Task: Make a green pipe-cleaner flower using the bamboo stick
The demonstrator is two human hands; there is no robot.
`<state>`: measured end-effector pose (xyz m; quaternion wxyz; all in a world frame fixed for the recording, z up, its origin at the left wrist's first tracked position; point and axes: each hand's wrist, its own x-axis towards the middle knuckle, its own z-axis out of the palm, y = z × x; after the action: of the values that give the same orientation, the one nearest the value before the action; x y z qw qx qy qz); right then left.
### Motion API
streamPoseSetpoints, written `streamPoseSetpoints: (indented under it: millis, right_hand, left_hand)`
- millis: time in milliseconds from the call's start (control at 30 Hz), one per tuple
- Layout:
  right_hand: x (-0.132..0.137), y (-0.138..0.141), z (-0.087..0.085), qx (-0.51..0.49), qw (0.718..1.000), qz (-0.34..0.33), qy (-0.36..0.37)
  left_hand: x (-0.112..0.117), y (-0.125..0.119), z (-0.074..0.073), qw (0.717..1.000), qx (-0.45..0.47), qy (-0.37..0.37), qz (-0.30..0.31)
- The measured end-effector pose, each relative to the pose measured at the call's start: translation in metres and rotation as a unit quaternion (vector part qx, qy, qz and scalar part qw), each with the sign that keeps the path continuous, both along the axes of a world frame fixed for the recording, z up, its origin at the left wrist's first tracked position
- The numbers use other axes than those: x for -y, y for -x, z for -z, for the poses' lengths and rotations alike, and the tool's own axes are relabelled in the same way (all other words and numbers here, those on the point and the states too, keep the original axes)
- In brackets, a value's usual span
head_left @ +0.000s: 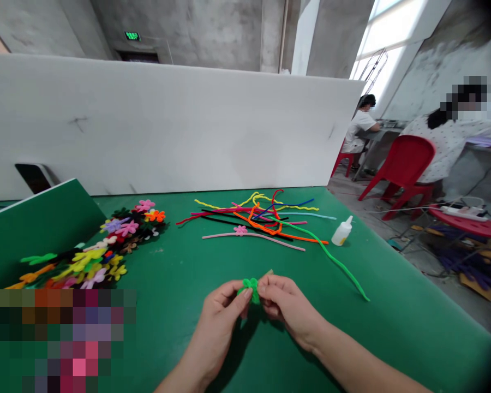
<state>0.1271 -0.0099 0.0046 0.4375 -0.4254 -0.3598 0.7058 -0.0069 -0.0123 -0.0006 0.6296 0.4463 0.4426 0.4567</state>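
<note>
Both my hands meet over the green table (188,262) near its front edge. My left hand (216,322) and my right hand (288,305) pinch a small green fuzzy flower piece (250,288) between their fingertips. A little tan tip sticks out above my right fingers. Further back lies a heap of coloured pipe cleaners (262,215), and a long green pipe cleaner (335,262) trails from it toward my right hand. A pink pipe cleaner with a pink felt flower (240,230) on it lies in front of the heap.
A small white glue bottle (342,231) lies right of the pipe cleaners. A pile of coloured felt flowers (106,245) spreads along the left. A white board (167,125) walls off the table's far edge. Two people sit on red chairs (401,164) at the right.
</note>
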Motion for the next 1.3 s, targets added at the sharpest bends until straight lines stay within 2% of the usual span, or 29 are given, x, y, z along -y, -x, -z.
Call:
streamPoseSetpoints:
  millis: [133, 267, 400, 500, 600, 700, 767, 867, 967, 1067, 1300]
  right_hand:
    - [-0.006, -0.01, -0.002, 0.084, 0.995, 0.023, -0.052]
    - [-0.006, -0.014, -0.004, 0.154, 0.978, -0.002, -0.141]
    - [-0.004, -0.011, -0.005, 0.187, 0.966, -0.025, -0.177]
    - [-0.003, -0.011, -0.004, 0.188, 0.964, -0.04, -0.182]
    - [-0.004, -0.014, -0.003, 0.181, 0.961, -0.027, -0.206]
    - [-0.003, -0.018, -0.003, 0.167, 0.956, -0.023, -0.238]
    - [-0.003, -0.019, -0.004, 0.182, 0.946, -0.043, -0.266]
    - [-0.002, -0.02, -0.005, 0.218, 0.926, -0.061, -0.301]
    - [-0.004, -0.019, -0.003, 0.218, 0.925, -0.051, -0.306]
    - [-0.005, -0.019, 0.0, 0.206, 0.93, -0.04, -0.303]
    - [-0.006, -0.017, 0.002, 0.116, 0.961, -0.035, -0.248]
  left_hand:
    - [-0.001, -0.001, 0.0, 0.996, 0.073, 0.057, 0.002]
    - [0.0, -0.001, -0.001, 0.992, 0.1, 0.071, 0.011]
    - [0.0, -0.001, -0.001, 0.992, 0.102, 0.072, 0.008]
    - [0.0, 0.0, -0.001, 0.994, 0.091, 0.068, 0.007]
    - [0.0, 0.002, -0.002, 0.997, 0.058, 0.049, 0.009]
    - [0.0, 0.003, -0.005, 0.999, -0.009, 0.021, 0.044]
    - [0.001, 0.002, -0.008, 0.997, -0.044, 0.009, 0.07]
    - [0.003, 0.0, -0.01, 0.997, -0.053, 0.002, 0.06]
    - [0.003, 0.001, -0.009, 0.998, -0.046, -0.004, 0.032]
    - [0.003, 0.002, -0.007, 0.999, -0.041, -0.01, 0.03]
    - [0.001, 0.004, -0.009, 0.998, -0.045, -0.021, 0.038]
